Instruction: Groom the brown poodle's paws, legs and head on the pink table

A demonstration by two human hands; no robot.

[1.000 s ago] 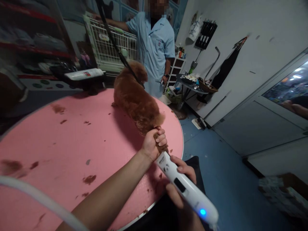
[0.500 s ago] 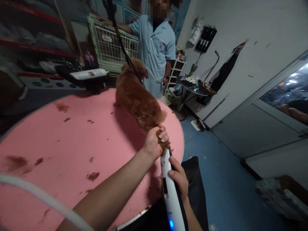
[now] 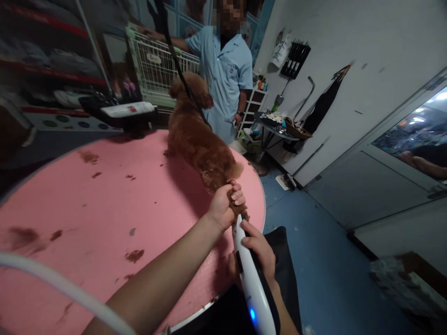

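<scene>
A curly brown dog [image 3: 199,139] stands on the round pink table [image 3: 104,200], its rear toward me and its head turned to the right. My left hand [image 3: 223,204] is closed around one of its hind legs, with the paw [image 3: 240,209] showing past my fingers. In my right hand [image 3: 261,249] is a white and black hair clipper [image 3: 249,279] with a lit blue light. Its head end is at the paw; whether the blade touches the fur is hidden. A black strap [image 3: 176,56] runs down to the dog's neck.
Tufts of cut brown fur [image 3: 134,255] lie on the table. A person in a light blue shirt [image 3: 226,79] stands beyond the dog, one hand on a wire cage [image 3: 160,65]. A pale curved tube [image 3: 63,288] crosses the lower left. A tool tray [image 3: 118,111] sits at the far edge.
The clipper has tilted and rolled slightly in my right hand, its rear end shifting right. The dog's head has risen a little. My left hand keeps its hold on the leg.
</scene>
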